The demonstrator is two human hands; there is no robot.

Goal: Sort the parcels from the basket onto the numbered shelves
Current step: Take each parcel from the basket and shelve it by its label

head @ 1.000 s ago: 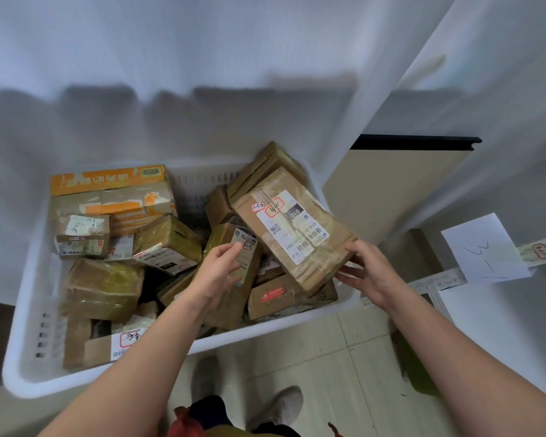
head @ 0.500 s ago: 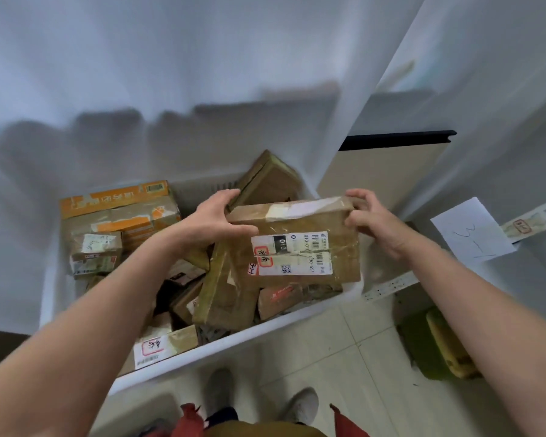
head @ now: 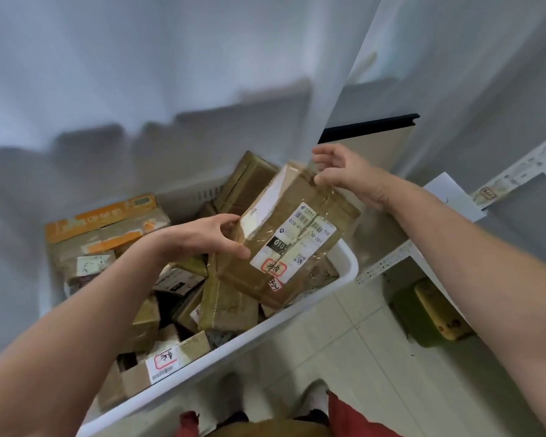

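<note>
Saw a big white plastic basket [head: 347, 263], full of brown taped cardboard parcels [head: 227, 307]. Above its right part, saw one flat brown cardboard parcel with a white printed label [head: 297, 222], held up and tilted. Gripped at its left edge by the left hand [head: 199, 238], thumb on the label face; pinched at its upper corner by the right hand [head: 350, 178].

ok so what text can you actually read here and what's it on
"010": black patch, shipping label of the held parcel.
"010-01": same label, cut off.
"30-551": same label.
Unreadable: red-framed handwriting there, on the front parcel and the shelf tag; barcodes; orange box print.
</note>
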